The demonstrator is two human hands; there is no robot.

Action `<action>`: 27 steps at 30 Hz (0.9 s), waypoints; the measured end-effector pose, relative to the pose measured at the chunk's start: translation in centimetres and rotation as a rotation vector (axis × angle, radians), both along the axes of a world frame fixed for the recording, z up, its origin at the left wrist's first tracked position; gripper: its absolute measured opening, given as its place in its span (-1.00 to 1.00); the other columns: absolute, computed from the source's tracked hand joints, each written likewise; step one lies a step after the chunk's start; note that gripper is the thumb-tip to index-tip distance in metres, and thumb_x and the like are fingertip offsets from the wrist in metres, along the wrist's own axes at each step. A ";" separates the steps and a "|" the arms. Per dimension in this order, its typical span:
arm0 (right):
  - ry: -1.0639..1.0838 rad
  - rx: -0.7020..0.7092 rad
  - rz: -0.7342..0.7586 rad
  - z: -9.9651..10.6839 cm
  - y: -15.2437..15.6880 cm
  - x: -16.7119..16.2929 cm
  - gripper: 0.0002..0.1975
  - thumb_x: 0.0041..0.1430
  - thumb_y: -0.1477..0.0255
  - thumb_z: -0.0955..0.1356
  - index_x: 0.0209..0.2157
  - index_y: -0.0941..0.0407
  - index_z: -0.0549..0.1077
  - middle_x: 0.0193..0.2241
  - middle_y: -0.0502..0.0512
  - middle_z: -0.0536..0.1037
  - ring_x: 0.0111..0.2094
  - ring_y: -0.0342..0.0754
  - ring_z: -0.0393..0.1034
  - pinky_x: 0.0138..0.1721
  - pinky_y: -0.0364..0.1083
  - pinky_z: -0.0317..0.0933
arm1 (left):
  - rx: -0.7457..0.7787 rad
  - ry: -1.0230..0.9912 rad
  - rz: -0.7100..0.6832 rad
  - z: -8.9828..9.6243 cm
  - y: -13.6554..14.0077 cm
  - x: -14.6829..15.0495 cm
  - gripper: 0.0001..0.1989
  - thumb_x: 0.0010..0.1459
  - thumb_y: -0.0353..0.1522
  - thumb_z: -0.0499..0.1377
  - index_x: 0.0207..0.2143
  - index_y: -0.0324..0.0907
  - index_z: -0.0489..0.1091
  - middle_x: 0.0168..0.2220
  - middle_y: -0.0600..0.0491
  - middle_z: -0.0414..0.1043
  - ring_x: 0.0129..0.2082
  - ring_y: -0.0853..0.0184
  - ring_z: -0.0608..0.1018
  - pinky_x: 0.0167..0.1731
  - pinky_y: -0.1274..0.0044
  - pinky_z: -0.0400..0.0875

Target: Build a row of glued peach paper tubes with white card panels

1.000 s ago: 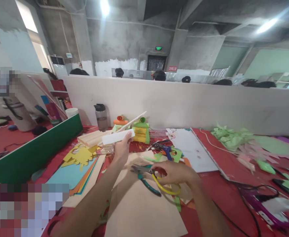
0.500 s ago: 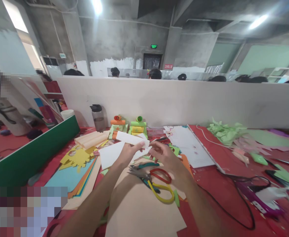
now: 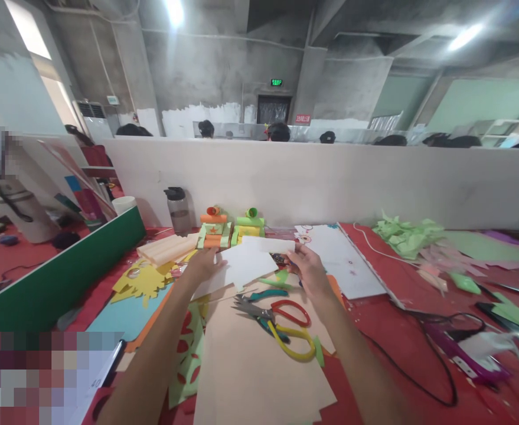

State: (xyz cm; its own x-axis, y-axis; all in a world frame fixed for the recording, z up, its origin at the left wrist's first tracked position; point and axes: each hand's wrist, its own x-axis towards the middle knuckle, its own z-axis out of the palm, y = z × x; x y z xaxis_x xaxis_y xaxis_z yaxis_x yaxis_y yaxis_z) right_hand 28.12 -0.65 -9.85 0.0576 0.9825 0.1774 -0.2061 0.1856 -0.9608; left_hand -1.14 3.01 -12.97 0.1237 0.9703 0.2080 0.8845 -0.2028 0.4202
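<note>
My right hand (image 3: 309,265) pinches the right end of a white paper strip (image 3: 268,244), held level over the table. My left hand (image 3: 203,265) has its fingers bent at the left edge of a white paper sheet (image 3: 251,267) and seems to grip it; the fingertips are partly hidden. Below the hands, scissors (image 3: 281,324) with red and yellow handles and a teal-handled tool (image 3: 268,294) lie on a large beige sheet (image 3: 250,372). Just behind the papers stand an orange paper model (image 3: 215,227) and a green and yellow paper model (image 3: 249,224).
Yellow cut-outs (image 3: 142,283) and blue paper (image 3: 126,316) lie left. A bottle (image 3: 178,212) stands by the white partition (image 3: 330,183). A green board (image 3: 64,268) edges the left side. At right are a drawn-on white sheet (image 3: 343,271), a black cable (image 3: 418,378) and a purple power strip (image 3: 467,357).
The white strip has passed from my left hand to my right, which moved right with it. My left hand has moved left to the white sheet. More cut green paper shows beside my left forearm.
</note>
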 end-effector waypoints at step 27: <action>-0.125 0.011 0.226 -0.6 -1.0 -2.1 -0.73 -0.06 0.31 0.51 -0.30 0.13 0.55 -0.43 0.03 0.57 -0.46 -0.12 0.38 -0.44 -0.14 0.28 | -0.122 -1.151 -0.172 4.0 -2.2 3.1 -0.53 0.01 -0.07 0.31 -0.14 -0.13 0.32 -0.36 0.06 0.53 -0.45 0.30 0.57 -0.47 0.54 0.42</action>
State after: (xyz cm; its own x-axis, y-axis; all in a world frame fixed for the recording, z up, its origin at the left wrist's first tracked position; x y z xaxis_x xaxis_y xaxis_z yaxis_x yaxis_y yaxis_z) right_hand 26.01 -1.67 -10.40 -0.1864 0.9659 0.1798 -0.1232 0.1586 -0.9796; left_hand 1.98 0.82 -8.99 0.0549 0.9804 0.1892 -0.0660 -0.1855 0.9804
